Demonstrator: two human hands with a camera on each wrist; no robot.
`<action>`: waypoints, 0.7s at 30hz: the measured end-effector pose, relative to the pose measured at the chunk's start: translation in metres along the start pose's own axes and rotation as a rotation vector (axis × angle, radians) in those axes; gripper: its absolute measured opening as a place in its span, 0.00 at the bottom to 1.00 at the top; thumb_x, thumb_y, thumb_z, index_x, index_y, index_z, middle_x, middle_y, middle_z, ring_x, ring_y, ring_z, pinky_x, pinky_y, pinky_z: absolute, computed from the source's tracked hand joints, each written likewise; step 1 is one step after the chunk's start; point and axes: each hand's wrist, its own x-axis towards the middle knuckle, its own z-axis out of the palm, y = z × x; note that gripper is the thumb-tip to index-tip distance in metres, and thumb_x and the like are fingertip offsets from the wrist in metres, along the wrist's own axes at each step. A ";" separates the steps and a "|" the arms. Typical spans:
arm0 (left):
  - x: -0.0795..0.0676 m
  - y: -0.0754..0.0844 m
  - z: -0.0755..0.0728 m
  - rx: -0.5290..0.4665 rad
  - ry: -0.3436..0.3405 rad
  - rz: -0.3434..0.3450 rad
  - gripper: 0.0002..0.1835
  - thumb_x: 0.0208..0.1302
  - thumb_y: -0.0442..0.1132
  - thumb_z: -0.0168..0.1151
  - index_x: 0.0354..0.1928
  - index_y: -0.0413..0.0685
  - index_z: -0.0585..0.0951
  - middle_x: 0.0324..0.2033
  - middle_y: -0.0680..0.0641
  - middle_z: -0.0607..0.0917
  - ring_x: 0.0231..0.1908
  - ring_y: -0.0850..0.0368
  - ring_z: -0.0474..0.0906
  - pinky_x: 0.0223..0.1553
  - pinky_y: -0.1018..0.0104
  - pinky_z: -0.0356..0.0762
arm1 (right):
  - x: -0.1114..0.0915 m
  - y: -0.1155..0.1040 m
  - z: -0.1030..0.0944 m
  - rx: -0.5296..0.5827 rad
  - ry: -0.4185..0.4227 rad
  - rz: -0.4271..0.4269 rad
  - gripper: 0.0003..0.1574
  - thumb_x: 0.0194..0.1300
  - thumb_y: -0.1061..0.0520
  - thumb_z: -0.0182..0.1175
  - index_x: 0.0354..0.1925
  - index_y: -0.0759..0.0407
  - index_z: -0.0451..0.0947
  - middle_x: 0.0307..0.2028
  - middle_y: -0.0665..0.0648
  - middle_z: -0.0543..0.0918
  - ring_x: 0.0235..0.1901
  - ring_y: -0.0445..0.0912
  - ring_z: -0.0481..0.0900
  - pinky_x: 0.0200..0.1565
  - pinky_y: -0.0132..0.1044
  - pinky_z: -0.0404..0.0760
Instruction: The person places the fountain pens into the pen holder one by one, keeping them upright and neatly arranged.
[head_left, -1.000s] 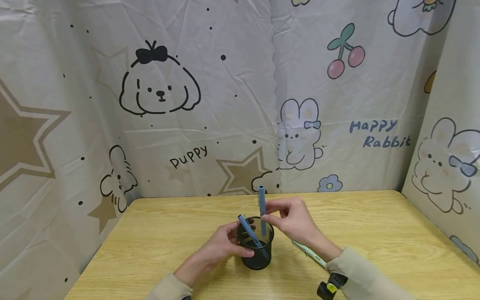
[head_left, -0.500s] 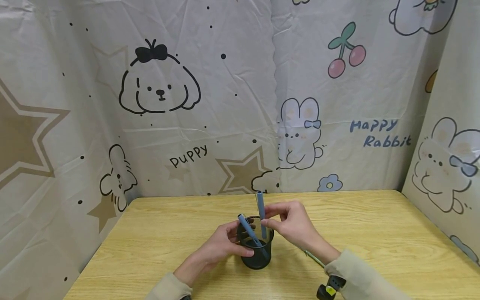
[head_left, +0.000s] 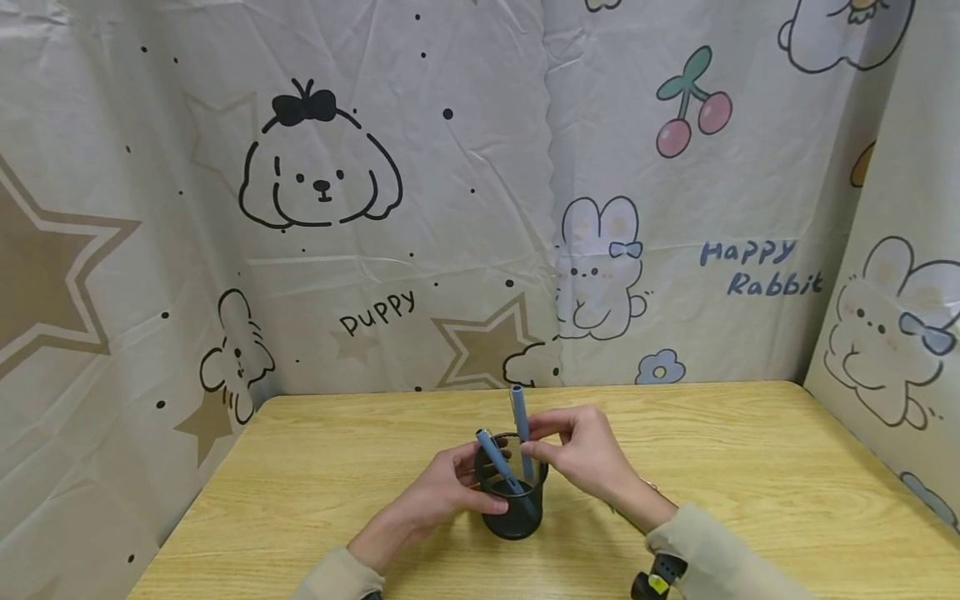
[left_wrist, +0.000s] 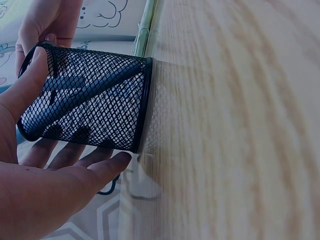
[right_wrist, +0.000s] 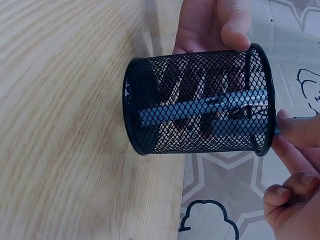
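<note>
A black mesh pen holder (head_left: pixel 513 523) stands upright on the table, and my left hand (head_left: pixel 442 485) grips it from the left, thumb in front and fingers behind. One blue pen (head_left: pixel 492 451) leans inside it, cap end sticking out over the rim. Between thumb and fingers, my right hand (head_left: pixel 587 447) pinches a second blue pen (head_left: pixel 518 407), nearly upright. The lower part of that pen is inside the holder; through the mesh in the right wrist view, its end hangs above the holder's base (right_wrist: pixel 132 105). A light green pen (left_wrist: pixel 145 29) lies on the table, mostly hidden by my right forearm in the head view.
The wooden table (head_left: pixel 337 467) spreads around the holder, its back edge close to a printed cloth backdrop (head_left: pixel 465 208). More cloth hangs at the left and right sides. A black strap with a device (head_left: pixel 660 575) is on my right wrist.
My right hand has lowered the pinched blue pen further into the holder, and its top has shifted slightly left. The right forearm now covers more of the green pen. My left hand stays put.
</note>
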 end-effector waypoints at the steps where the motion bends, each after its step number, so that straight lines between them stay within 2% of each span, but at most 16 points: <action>1: 0.000 0.000 0.000 -0.001 -0.001 0.001 0.41 0.57 0.25 0.78 0.74 0.41 0.73 0.70 0.39 0.76 0.69 0.42 0.73 0.69 0.50 0.71 | 0.000 0.000 0.000 -0.005 0.002 0.000 0.11 0.60 0.62 0.78 0.43 0.59 0.92 0.35 0.49 0.92 0.20 0.44 0.70 0.24 0.30 0.60; 5: 0.000 -0.001 0.000 -0.012 -0.006 0.003 0.41 0.57 0.25 0.78 0.74 0.41 0.73 0.68 0.39 0.78 0.69 0.41 0.73 0.69 0.50 0.72 | 0.000 0.001 0.001 -0.024 -0.001 0.003 0.11 0.60 0.62 0.78 0.43 0.58 0.92 0.34 0.48 0.91 0.22 0.44 0.72 0.24 0.31 0.60; 10: -0.001 -0.001 0.001 0.014 0.010 0.018 0.37 0.56 0.25 0.79 0.69 0.38 0.77 0.60 0.43 0.84 0.64 0.44 0.78 0.66 0.52 0.75 | -0.002 -0.005 -0.006 -0.062 0.024 0.014 0.08 0.60 0.60 0.79 0.40 0.54 0.93 0.35 0.47 0.91 0.19 0.40 0.65 0.23 0.31 0.61; 14: 0.000 -0.001 0.001 0.029 0.020 0.028 0.37 0.54 0.25 0.80 0.68 0.35 0.77 0.56 0.44 0.86 0.59 0.47 0.81 0.64 0.55 0.77 | -0.005 -0.010 -0.021 -0.089 0.056 0.022 0.07 0.61 0.60 0.78 0.39 0.53 0.93 0.34 0.47 0.91 0.15 0.39 0.59 0.21 0.32 0.59; 21: -0.001 -0.002 0.000 0.022 0.014 0.012 0.39 0.54 0.25 0.80 0.70 0.38 0.77 0.57 0.44 0.85 0.60 0.47 0.81 0.65 0.55 0.76 | -0.015 -0.006 -0.053 -0.161 0.043 0.118 0.08 0.63 0.57 0.77 0.42 0.54 0.92 0.35 0.48 0.90 0.17 0.42 0.63 0.23 0.34 0.64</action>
